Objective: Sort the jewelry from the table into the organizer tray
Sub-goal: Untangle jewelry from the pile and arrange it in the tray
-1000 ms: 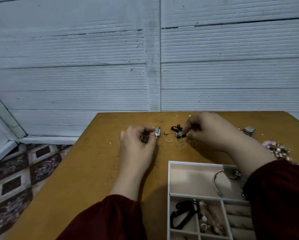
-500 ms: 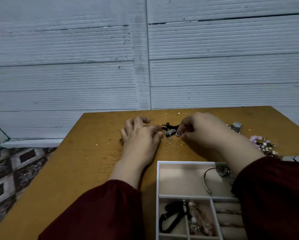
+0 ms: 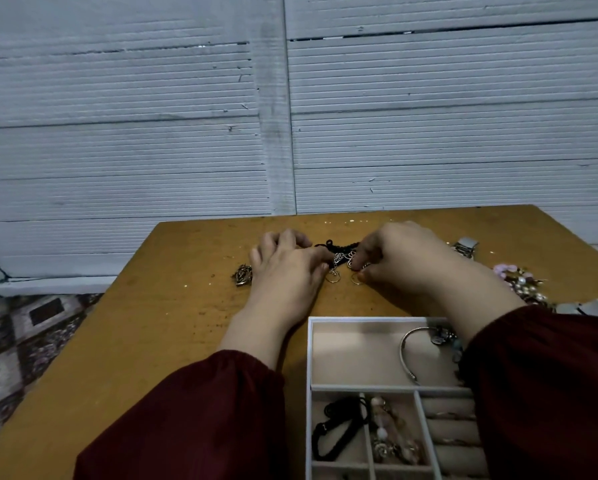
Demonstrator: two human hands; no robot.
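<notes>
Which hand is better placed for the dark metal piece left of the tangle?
Left, probably: both pinch the chain tangle, but the left hand lies beside the dark metal piece; the right hand is farther.

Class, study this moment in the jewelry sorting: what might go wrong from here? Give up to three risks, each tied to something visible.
1. Both the left hand and right hand pinch the tangled chain; pulling apart may tighten the knot or snap a link.
2. Its small rings lie loose at the fingertips and might snag or come off.
3. The right sleeve overhangs the organizer tray by the silver bangle and could drag it out.
</notes>
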